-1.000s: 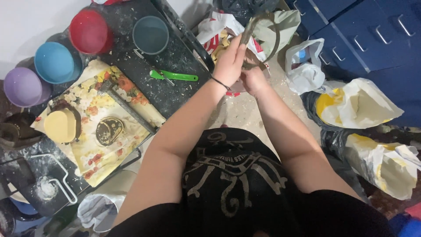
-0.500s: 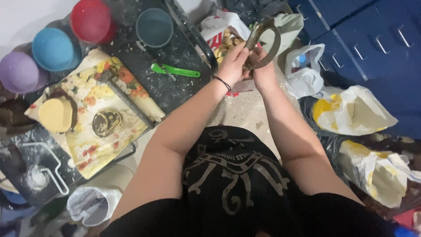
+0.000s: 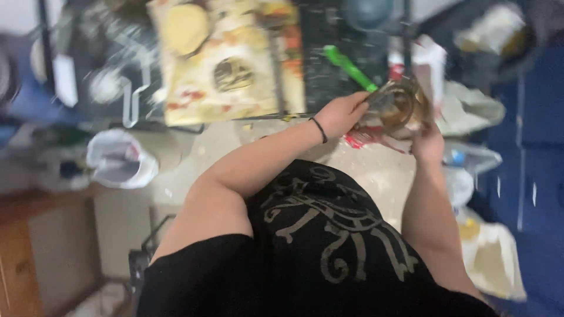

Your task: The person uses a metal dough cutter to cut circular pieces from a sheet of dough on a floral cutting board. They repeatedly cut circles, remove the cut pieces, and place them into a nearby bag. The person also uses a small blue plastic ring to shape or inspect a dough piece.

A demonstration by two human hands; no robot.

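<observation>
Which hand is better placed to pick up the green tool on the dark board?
Probably the left hand: it lies right beside the green tool, while the right hand supports the round bowl from underneath.

The frame is softened throughout by motion blur, strongest toward the edges. Around the black printed shirt (image 3: 329,246), which stays the sharpest area, outlines smear: above it the patterned board (image 3: 235,64) and green tool (image 3: 351,68) streak sideways, and right of it the blue cabinets (image 3: 529,176) dissolve. Light is even, moderately bright, overhead and indoor; shadows are faint and glare slight.
</observation>
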